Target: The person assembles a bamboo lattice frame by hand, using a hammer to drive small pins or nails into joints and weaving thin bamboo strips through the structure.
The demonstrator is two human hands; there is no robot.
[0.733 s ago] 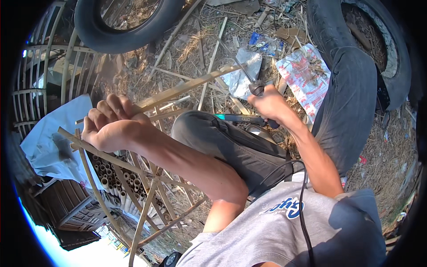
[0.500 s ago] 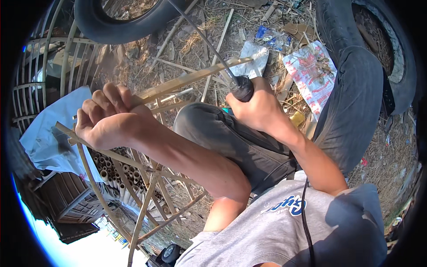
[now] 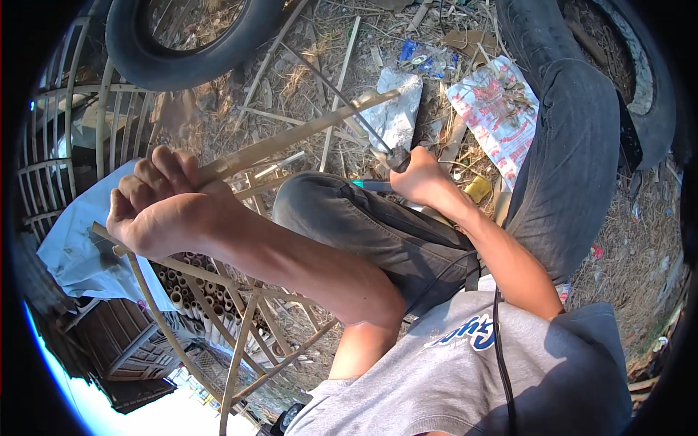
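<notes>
My left hand (image 3: pixel 166 196) is closed around one end of a bamboo strip (image 3: pixel 291 135), which slants up to the right in front of my knees. In my closed right hand (image 3: pixel 429 178) is a long, thin metal tool (image 3: pixel 320 74) with a dark handle. Its narrow shaft points up and left and crosses over the strip near the far end. Whether it is a blade seen edge-on or a rod, and whether it touches the strip, I cannot tell. My right hand hides most of the handle.
Tires (image 3: pixel 196 67) lie at the upper left and upper right. A slatted bamboo frame (image 3: pixel 243 323) stands at lower left, near stacked bamboo tubes (image 3: pixel 211 299). Printed sacking (image 3: pixel 502 109), a silvery wrapper (image 3: pixel 403 94) and loose strips litter the ground beyond my knees.
The metal tool has drawn back toward me, so its tip now shows inside the view. My left hand still grips the strip. The whole view has shifted slightly.
</notes>
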